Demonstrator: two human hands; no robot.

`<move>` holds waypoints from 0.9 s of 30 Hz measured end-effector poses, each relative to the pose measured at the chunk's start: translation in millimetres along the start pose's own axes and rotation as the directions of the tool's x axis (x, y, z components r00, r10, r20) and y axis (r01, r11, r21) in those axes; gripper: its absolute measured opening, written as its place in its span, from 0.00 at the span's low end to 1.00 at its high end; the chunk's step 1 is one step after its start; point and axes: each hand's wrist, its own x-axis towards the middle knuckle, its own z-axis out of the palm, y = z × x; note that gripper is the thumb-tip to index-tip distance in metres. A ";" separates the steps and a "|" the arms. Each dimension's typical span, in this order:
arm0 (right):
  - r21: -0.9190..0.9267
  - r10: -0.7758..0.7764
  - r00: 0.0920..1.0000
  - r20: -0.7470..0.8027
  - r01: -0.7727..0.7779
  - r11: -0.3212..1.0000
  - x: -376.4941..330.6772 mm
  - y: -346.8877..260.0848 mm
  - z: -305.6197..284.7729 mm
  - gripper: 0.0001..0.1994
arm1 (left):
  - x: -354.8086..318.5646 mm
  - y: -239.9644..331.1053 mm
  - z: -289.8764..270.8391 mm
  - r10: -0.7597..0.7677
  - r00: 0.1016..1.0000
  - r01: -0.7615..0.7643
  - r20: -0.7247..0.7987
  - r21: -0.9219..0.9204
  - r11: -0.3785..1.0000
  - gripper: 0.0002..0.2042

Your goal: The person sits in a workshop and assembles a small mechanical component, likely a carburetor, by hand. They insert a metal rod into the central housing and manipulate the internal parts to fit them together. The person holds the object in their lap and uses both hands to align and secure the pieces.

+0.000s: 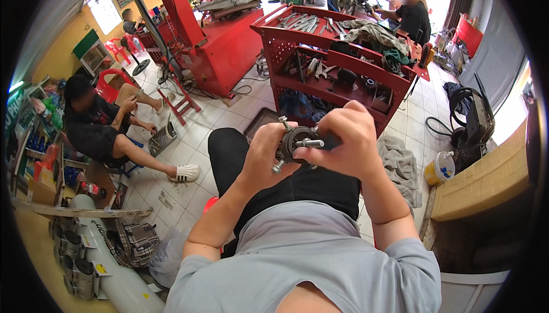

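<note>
Above my lap, both hands hold a round dark metal part (290, 139) with several bolts sticking out of its rim. A shiny bolt (313, 143) stands out from its middle and points toward the right. My left hand (261, 155) is closed around the part's left side, its fingertips partly hidden behind it. From the right, my right hand (350, 141) is closed at the part, with the thumb against it just below the middle bolt. The right fingers curl behind, so their exact hold is hidden.
Ahead stands a red tool cart (273, 28) with wrenches and rags on top. A seated person (97, 113) works at the left; another person (413, 15) is at the far right. Grey cloth (398, 167) and a bucket (439, 169) lie to my right. A red lift (220, 55) stands beyond.
</note>
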 end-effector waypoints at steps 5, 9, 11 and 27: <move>-0.125 0.029 0.998 -0.054 -0.035 0.992 0.3 14.9 -10.9 0.21 | -6.2 -2.4 7.6 -0.212 0.974 0.155 -0.086 -0.430 0.889 0.30; 0.028 -0.010 0.999 0.030 0.009 1.000 1.9 -6.9 -6.8 0.23 | -3.8 -1.0 8.9 -0.168 0.976 0.112 -0.136 -0.348 0.931 0.26; -0.016 0.009 1.000 0.025 -0.009 1.000 0.0 -5.5 -1.3 0.22 | -3.6 -1.2 7.0 -0.138 0.984 0.099 -0.114 -0.295 0.950 0.26; -0.089 0.061 0.994 -0.089 -0.069 0.994 -0.8 9.4 -7.8 0.18 | -5.5 -3.5 8.4 -0.183 0.976 0.137 -0.114 -0.325 0.936 0.29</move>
